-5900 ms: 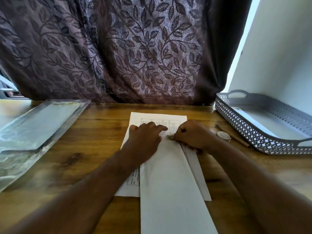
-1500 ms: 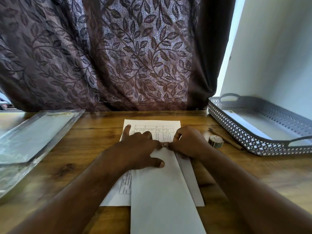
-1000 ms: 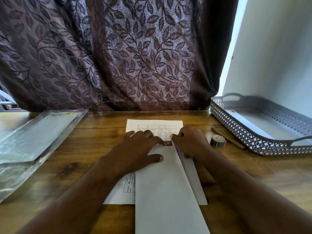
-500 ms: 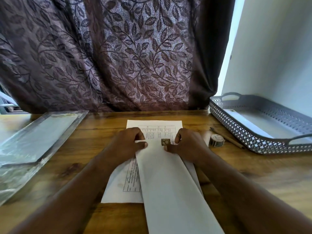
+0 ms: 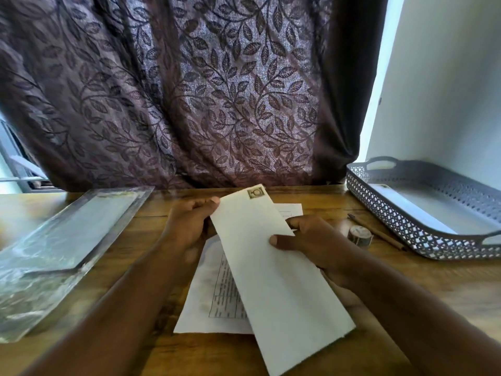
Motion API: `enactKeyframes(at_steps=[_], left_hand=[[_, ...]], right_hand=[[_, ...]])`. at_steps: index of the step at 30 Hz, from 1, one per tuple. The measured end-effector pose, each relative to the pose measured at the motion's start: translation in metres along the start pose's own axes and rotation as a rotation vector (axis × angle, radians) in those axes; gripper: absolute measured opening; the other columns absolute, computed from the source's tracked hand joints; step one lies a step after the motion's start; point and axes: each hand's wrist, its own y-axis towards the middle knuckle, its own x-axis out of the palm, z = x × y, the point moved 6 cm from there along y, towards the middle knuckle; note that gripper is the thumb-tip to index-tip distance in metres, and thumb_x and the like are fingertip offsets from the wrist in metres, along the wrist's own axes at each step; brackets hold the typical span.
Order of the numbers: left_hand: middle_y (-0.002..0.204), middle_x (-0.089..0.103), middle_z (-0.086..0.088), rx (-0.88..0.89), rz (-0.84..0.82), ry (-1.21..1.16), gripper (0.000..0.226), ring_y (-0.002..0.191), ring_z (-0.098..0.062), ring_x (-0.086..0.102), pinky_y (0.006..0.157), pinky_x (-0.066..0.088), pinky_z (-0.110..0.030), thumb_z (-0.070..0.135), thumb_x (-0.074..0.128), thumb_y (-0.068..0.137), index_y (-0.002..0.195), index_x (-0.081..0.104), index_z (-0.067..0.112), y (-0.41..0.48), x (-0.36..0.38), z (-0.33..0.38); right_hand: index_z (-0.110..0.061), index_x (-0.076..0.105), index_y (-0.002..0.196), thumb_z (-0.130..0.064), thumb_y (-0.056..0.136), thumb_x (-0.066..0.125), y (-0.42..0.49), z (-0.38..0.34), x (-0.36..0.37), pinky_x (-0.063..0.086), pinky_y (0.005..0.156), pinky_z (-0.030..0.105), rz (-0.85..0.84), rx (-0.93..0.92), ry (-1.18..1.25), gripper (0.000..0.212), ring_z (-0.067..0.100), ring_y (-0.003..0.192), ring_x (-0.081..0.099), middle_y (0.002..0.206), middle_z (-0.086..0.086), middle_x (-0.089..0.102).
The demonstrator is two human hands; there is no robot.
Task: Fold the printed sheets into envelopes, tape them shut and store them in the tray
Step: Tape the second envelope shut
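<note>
Above the sheet (image 5: 217, 308), envelope (image 5: 273, 270) aslant, left hand (image 5: 187, 226), right hand (image 5: 311, 241) pinching its sides

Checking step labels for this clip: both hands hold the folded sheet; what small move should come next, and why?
Probably carry the folded envelope rightward to the grey tray: a tape piece sits on its top edge, and the left hand and right hand hold it.
</note>
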Motion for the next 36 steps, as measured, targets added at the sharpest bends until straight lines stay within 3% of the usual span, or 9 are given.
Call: enactKeyframes(at_steps=[4, 8, 13, 17, 20, 26, 30, 33, 36], left_hand=[[0.097, 0.078, -0.011, -0.188, -0.268, 0.051, 0.027, 0.078, -0.021, 0.075, 0.063, 0.062, -0.032, 0.031, 0.053, 0.102, 0.11, 0.068, 0.011, -0.02, 0.027, -0.011], [0.109, 0.077, -0.009, -0.245, -0.469, 0.224, 0.024, 0.095, -0.025, 0.075, 0.077, 0.062, -0.038, 0.021, 0.057, 0.1, 0.122, 0.065, 0.014, -0.037, 0.051, -0.026], [0.103, 0.078, -0.008, -0.146, -0.286, 0.161, 0.019, 0.093, -0.025, 0.076, 0.08, 0.062, -0.042, 0.011, 0.058, 0.1, 0.117, 0.066, 0.012, -0.025, 0.045, -0.026], [0.1, 0.078, -0.007, -0.061, -0.131, 0.091, 0.018, 0.087, -0.022, 0.076, 0.07, 0.062, -0.036, 0.013, 0.057, 0.1, 0.116, 0.064, 0.01, -0.013, 0.029, -0.019], [0.1, 0.078, -0.005, -0.018, -0.093, 0.076, 0.019, 0.086, -0.02, 0.076, 0.069, 0.062, -0.035, 0.015, 0.056, 0.101, 0.118, 0.064, 0.01, -0.009, 0.023, -0.016], [0.103, 0.077, -0.008, -0.025, -0.253, 0.071, 0.026, 0.088, -0.03, 0.076, 0.07, 0.061, -0.039, 0.028, 0.052, 0.103, 0.124, 0.063, 0.017, -0.019, 0.04, -0.017], [0.101, 0.078, -0.004, -0.002, -0.491, 0.273, 0.025, 0.087, -0.03, 0.076, 0.074, 0.062, -0.037, 0.032, 0.054, 0.101, 0.125, 0.059, 0.025, -0.044, 0.07, -0.017], [0.106, 0.077, -0.003, 0.005, -0.634, 0.343, 0.029, 0.091, -0.028, 0.076, 0.079, 0.061, -0.036, 0.033, 0.057, 0.098, 0.127, 0.057, 0.028, -0.064, 0.09, -0.023], [0.108, 0.076, -0.007, -0.004, -0.74, 0.335, 0.03, 0.095, -0.029, 0.074, 0.084, 0.061, -0.042, 0.025, 0.059, 0.098, 0.128, 0.059, 0.023, -0.082, 0.11, -0.033]], right_hand=[[-0.01, 0.075, 0.105, -0.025, 0.088, 0.076, 0.001, 0.003, -0.019, 0.063, 0.076, 0.04, 0.221, 0.003, 0.111, 0.022, 0.019, 0.078, 0.077, 0.091, 0.001, 0.079], [-0.011, 0.075, 0.098, -0.028, 0.09, 0.074, -0.004, 0.004, -0.038, 0.064, 0.069, 0.037, 0.387, 0.029, 0.091, 0.018, 0.016, 0.073, 0.075, 0.085, -0.001, 0.078], [-0.008, 0.071, 0.105, -0.022, 0.092, 0.069, -0.005, 0.009, -0.03, 0.061, 0.082, 0.05, 0.175, 0.142, 0.285, 0.019, 0.031, 0.088, 0.075, 0.096, 0.009, 0.078], [-0.008, 0.067, 0.11, -0.016, 0.092, 0.068, -0.008, 0.003, -0.015, 0.054, 0.052, 0.033, -0.029, 0.214, 0.302, 0.02, 0.031, 0.079, 0.073, 0.096, 0.017, 0.076], [-0.005, 0.062, 0.116, -0.013, 0.095, 0.064, -0.011, -0.001, -0.008, 0.054, 0.049, 0.029, -0.09, 0.234, 0.356, 0.022, 0.029, 0.071, 0.073, 0.093, 0.019, 0.076], [-0.003, 0.06, 0.118, -0.007, 0.096, 0.064, -0.012, 0.005, -0.035, 0.058, 0.06, 0.032, 0.175, 0.197, 0.384, 0.024, 0.03, 0.071, 0.074, 0.103, 0.02, 0.074], [-0.002, 0.062, 0.114, -0.004, 0.096, 0.062, -0.035, 0.005, -0.068, 0.06, 0.078, 0.047, 0.291, 0.127, 0.441, 0.018, 0.033, 0.075, 0.074, 0.096, 0.018, 0.076], [0.003, 0.065, 0.107, 0.0, 0.095, 0.062, -0.064, 0.005, -0.112, 0.056, 0.056, 0.035, 0.436, 0.075, 0.393, 0.013, 0.023, 0.051, 0.06, 0.073, 0.02, 0.069], [0.004, 0.066, 0.106, 0.002, 0.093, 0.062, -0.097, 0.008, -0.165, 0.055, 0.05, 0.029, 0.614, 0.058, 0.325, 0.014, 0.026, 0.056, 0.06, 0.075, 0.019, 0.069]])
